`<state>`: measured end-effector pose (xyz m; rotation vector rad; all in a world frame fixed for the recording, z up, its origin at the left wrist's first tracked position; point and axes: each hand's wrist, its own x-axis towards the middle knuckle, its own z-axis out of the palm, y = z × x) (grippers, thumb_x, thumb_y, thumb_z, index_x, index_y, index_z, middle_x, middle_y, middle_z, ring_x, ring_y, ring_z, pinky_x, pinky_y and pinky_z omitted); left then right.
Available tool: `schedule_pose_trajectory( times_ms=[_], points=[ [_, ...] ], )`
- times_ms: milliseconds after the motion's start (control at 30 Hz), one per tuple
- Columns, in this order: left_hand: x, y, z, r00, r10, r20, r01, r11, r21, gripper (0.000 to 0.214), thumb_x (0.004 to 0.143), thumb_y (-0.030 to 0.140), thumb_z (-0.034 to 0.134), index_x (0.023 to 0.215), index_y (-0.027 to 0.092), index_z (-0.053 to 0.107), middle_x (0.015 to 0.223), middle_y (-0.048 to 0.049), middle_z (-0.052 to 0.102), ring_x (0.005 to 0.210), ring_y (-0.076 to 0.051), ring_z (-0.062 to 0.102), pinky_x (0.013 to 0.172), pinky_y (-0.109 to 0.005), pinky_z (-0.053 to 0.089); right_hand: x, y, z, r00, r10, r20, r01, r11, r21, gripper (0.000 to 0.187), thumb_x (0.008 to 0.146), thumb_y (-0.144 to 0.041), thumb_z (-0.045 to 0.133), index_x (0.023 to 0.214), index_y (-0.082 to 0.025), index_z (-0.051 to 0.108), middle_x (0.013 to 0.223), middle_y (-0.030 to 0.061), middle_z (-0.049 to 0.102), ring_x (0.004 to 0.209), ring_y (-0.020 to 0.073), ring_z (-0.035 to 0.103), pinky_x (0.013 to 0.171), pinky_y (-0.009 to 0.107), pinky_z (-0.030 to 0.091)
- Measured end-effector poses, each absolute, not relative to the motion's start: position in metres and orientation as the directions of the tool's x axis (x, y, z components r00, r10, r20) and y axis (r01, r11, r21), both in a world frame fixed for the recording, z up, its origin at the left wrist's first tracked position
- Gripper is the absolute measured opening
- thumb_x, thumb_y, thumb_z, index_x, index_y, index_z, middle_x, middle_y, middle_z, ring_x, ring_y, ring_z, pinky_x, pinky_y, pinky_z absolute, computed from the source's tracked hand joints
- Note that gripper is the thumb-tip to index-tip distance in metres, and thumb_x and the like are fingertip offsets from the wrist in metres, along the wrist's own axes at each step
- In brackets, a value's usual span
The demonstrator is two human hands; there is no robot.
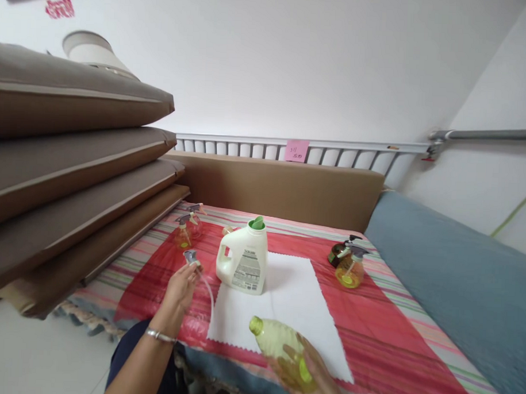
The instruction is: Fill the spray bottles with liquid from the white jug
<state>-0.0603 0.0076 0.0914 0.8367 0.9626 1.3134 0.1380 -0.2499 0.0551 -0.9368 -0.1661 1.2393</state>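
Note:
My left hand [183, 284] is closed on a grey spray nozzle [191, 256], whose thin clear dip tube [209, 293] trails down to the right. My right hand [311, 368] wraps round a clear yellow-green bottle [279, 341], tilted with its open neck towards the upper left. Some yellow liquid shows in its lower part. Between and beyond my hands, a large white detergent jug [245, 265] with a green spout stands upright on a white sheet [285, 295]. The bottle is over the near part of that sheet.
Spray bottles [183, 234] stand at the back left. Another spray bottle with yellow liquid [350, 272] and a dark pump bottle [337, 252] stand at the right. Stacked brown cushions [83, 150] rise on the left; a brown panel [280, 189] borders the back.

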Motion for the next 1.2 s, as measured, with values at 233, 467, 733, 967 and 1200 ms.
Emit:
schedule_pose_trajectory(
  times_ms=[233, 467, 733, 967, 1200],
  points=[
    [-0.065, -0.015, 0.140, 0.113, 0.992, -0.051, -0.700, 0.116, 0.705, 0.006, 0.069, 0.007, 0.061, 0.071, 0.011, 0.065, 0.074, -0.0042, 0.069, 0.076, -0.013, 0.067, 0.078, -0.024, 0.053, 0.115, -0.228, 0.084, 0.519, 0.792, -0.321, -0.657, 0.130, -0.742, 0.067, 0.063, -0.040, 0.077, 0.119, -0.027, 0.043, 0.118, 0.0067, 0.052, 0.101, 0.0253, 0.057, 0.083, 0.041, 0.048],
    [-0.059, -0.034, 0.163, 0.145, 0.989, -0.010, -0.805, 0.124, 0.580, 0.007, 0.070, 0.004, 0.061, 0.073, 0.010, 0.065, 0.076, -0.0065, 0.070, 0.079, -0.014, 0.067, 0.079, -0.023, 0.054, 0.113, -0.221, 0.079, 0.544, 0.752, -0.372, -0.691, 0.151, -0.707, 0.072, 0.059, -0.046, 0.078, 0.119, -0.027, 0.042, 0.111, 0.0056, 0.055, 0.095, 0.0252, 0.060, 0.081, 0.041, 0.048],
    [-0.047, -0.052, 0.164, 0.211, 0.977, 0.025, -0.814, 0.161, 0.557, 0.013, 0.066, 0.008, 0.069, 0.077, 0.013, 0.064, 0.078, -0.0026, 0.070, 0.083, -0.013, 0.066, 0.081, -0.020, 0.052, 0.104, -0.218, 0.083, 0.480, 0.794, -0.374, -0.751, 0.151, -0.643, 0.072, 0.061, -0.048, 0.075, 0.121, -0.026, 0.042, 0.105, 0.0062, 0.061, 0.091, 0.0248, 0.063, 0.081, 0.041, 0.047],
    [-0.016, -0.091, 0.152, 0.387, 0.922, -0.010, -0.755, 0.323, 0.572, 0.026, 0.064, 0.020, 0.076, 0.088, 0.018, 0.064, 0.091, -0.0028, 0.070, 0.094, -0.016, 0.063, 0.090, -0.028, 0.045, 0.093, -0.211, 0.099, 0.468, 0.829, -0.305, -0.739, 0.178, -0.650, 0.065, 0.066, -0.049, 0.071, 0.121, -0.027, 0.044, 0.112, 0.0053, 0.061, 0.098, 0.0230, 0.060, 0.083, 0.039, 0.047],
    [-0.007, -0.110, 0.146, 0.519, 0.854, -0.031, -0.673, 0.430, 0.602, 0.041, 0.065, 0.028, 0.076, 0.103, 0.020, 0.062, 0.104, -0.0060, 0.067, 0.095, -0.018, 0.062, 0.087, -0.029, 0.044, 0.084, -0.216, 0.120, 0.465, 0.859, -0.215, -0.736, 0.241, -0.633, 0.068, 0.068, -0.040, 0.073, 0.125, -0.024, 0.039, 0.120, 0.0106, 0.054, 0.105, 0.0265, 0.056, 0.087, 0.042, 0.044]
  ],
)
